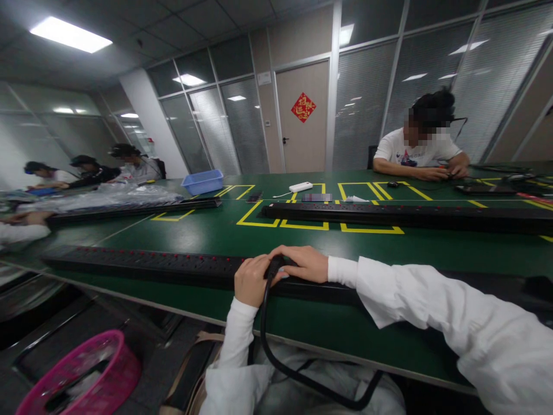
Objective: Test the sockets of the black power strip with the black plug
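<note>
The left hand point(251, 280) and right hand point(305, 264) are curling their fingers closely around a black plug point(275, 266) at the power strip point(159, 266) lying along the desk point(203, 235); careful handling is probably calling for straight, even pressure and a slack cable point(263, 325).

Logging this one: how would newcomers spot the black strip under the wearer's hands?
On the green table, look along the edge nearest the wearer. A long black strip with red spots lies there. Unlike the strip beyond, it has the wearer's left hand and right hand over it, holding the end of a black cable.
</note>
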`<action>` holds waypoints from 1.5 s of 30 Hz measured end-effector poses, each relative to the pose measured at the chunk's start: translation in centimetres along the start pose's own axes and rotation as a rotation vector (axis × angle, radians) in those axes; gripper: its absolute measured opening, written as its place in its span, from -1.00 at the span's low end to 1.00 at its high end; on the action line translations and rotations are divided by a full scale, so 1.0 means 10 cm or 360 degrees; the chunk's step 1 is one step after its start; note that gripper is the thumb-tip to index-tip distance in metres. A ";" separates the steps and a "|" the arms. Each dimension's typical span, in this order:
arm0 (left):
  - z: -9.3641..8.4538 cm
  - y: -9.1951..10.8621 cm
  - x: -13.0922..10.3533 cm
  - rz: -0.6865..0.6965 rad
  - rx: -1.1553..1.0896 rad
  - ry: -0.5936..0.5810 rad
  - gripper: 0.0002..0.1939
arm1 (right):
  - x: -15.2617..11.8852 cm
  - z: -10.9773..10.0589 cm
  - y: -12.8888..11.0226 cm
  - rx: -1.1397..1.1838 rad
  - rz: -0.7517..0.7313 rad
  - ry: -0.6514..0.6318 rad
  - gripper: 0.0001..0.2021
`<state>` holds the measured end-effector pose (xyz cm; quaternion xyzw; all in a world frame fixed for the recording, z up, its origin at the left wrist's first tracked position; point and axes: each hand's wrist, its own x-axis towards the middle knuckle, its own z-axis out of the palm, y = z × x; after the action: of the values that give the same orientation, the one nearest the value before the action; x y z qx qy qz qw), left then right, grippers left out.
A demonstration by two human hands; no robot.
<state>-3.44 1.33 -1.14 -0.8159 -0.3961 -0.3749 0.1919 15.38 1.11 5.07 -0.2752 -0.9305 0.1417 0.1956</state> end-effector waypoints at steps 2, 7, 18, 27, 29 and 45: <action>0.00 0.02 0.02 -0.0062 0.0035 0.0022 -0.69 | 0.01 0.02 0.03 0.0056 0.0089 0.0026 -0.67; -0.01 0.03 0.01 -0.0067 0.0048 0.0038 -0.68 | 0.03 0.08 0.07 0.0048 0.0048 0.0075 -0.66; -0.01 0.01 -0.03 0.0040 -0.0002 0.0021 -0.66 | -0.03 0.02 -0.04 -0.0124 -0.0134 0.0034 -0.65; -0.02 0.02 -0.01 -0.0008 0.0003 0.0003 -0.71 | -0.04 0.03 0.01 -0.0193 -0.0176 0.0056 -0.64; -0.02 0.02 -0.01 -0.0007 -0.0015 -0.0006 -0.74 | -0.04 0.03 0.02 -0.0215 -0.0189 0.0065 -0.63; -0.03 0.00 -0.02 0.0046 0.0001 -0.0049 -0.69 | -0.03 0.05 0.06 -0.0206 -0.0135 0.0095 -0.63</action>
<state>-3.62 1.05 -1.13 -0.8272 -0.3874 -0.3593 0.1913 15.64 1.32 4.31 -0.2518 -0.9423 0.0645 0.2110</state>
